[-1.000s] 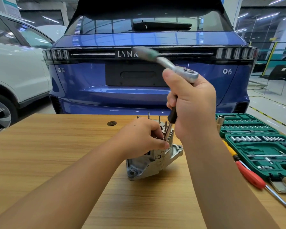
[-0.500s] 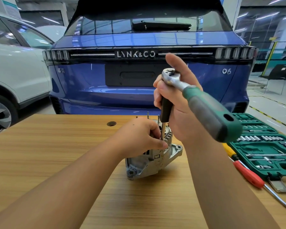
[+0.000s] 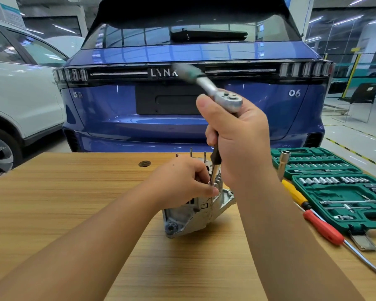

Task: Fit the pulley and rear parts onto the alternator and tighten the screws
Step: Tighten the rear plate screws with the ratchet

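Alternator (image 3: 195, 211) on desk (image 3: 74, 203): left grip (image 3: 182, 183) pinches socket tip, right grip (image 3: 237, 144) wraps ratchet (image 3: 224, 98). Screw-tightening underway; pulley unseen, judged pending

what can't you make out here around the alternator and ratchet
All in the head view:
- Screw being driven: hidden by the left hand at the extension's tip.
- Alternator top and rear parts: covered by both hands.
- Pulley: not visible; cannot tell if fitted.
- Ratchet handle: motion-blurred against the car.
- Right hand grip: fingers face away.
- Socket case: cut off by the right edge; sizes too small to read.
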Demonstrator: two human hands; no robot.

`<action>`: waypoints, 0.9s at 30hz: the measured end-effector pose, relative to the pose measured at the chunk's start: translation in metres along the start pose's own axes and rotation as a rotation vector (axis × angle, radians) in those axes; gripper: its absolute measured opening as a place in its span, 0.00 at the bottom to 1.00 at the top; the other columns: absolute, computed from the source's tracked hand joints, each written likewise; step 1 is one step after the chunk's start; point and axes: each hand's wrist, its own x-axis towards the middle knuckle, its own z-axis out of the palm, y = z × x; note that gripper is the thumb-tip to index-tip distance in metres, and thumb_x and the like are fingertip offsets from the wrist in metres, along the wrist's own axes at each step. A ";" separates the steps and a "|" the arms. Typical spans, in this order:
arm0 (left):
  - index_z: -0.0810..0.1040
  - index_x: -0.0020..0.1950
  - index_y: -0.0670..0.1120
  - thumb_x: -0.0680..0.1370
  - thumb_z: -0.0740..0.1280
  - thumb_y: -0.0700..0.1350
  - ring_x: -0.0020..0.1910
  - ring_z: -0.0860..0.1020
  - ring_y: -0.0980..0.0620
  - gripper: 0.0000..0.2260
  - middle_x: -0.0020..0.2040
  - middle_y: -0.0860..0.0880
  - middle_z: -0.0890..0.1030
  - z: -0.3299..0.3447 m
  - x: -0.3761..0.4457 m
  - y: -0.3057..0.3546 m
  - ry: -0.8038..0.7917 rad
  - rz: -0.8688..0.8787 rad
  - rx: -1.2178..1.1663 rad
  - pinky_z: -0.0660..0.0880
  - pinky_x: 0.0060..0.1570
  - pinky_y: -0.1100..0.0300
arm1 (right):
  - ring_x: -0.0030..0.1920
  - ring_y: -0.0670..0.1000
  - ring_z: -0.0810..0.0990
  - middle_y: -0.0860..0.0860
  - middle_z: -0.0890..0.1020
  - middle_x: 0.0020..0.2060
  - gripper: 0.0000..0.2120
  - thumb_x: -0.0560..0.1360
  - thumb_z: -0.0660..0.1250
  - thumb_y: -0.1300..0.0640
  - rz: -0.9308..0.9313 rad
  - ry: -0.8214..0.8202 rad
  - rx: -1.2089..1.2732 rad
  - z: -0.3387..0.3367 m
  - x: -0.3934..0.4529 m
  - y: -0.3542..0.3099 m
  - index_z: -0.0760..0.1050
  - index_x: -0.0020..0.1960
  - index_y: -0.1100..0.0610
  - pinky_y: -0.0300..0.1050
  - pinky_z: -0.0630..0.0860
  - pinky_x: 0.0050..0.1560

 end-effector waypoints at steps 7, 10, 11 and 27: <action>0.78 0.37 0.56 0.70 0.77 0.59 0.31 0.75 0.66 0.11 0.32 0.61 0.78 -0.002 0.000 0.001 -0.011 -0.004 -0.003 0.67 0.30 0.66 | 0.32 0.45 0.69 0.46 0.74 0.34 0.16 0.75 0.69 0.61 0.097 -0.226 0.221 -0.010 0.001 -0.002 0.75 0.62 0.52 0.37 0.71 0.38; 0.78 0.37 0.56 0.70 0.77 0.58 0.30 0.75 0.66 0.11 0.31 0.65 0.77 -0.004 -0.001 0.002 -0.022 0.000 -0.032 0.68 0.33 0.63 | 0.33 0.47 0.70 0.48 0.75 0.34 0.17 0.75 0.69 0.64 0.014 -0.237 0.223 -0.005 -0.003 0.000 0.76 0.61 0.50 0.41 0.68 0.37; 0.78 0.37 0.56 0.70 0.77 0.57 0.30 0.74 0.66 0.11 0.30 0.65 0.77 -0.004 -0.001 0.002 -0.022 0.000 -0.034 0.68 0.33 0.63 | 0.33 0.47 0.70 0.49 0.75 0.35 0.17 0.76 0.68 0.65 -0.020 -0.235 0.211 -0.004 -0.003 0.000 0.77 0.61 0.50 0.42 0.68 0.37; 0.80 0.41 0.55 0.72 0.75 0.57 0.38 0.78 0.61 0.09 0.38 0.59 0.80 -0.001 0.000 0.001 -0.021 0.000 0.006 0.73 0.32 0.63 | 0.34 0.50 0.75 0.53 0.80 0.36 0.44 0.58 0.77 0.32 0.109 -0.390 0.352 -0.005 0.004 -0.004 0.73 0.61 0.61 0.42 0.73 0.37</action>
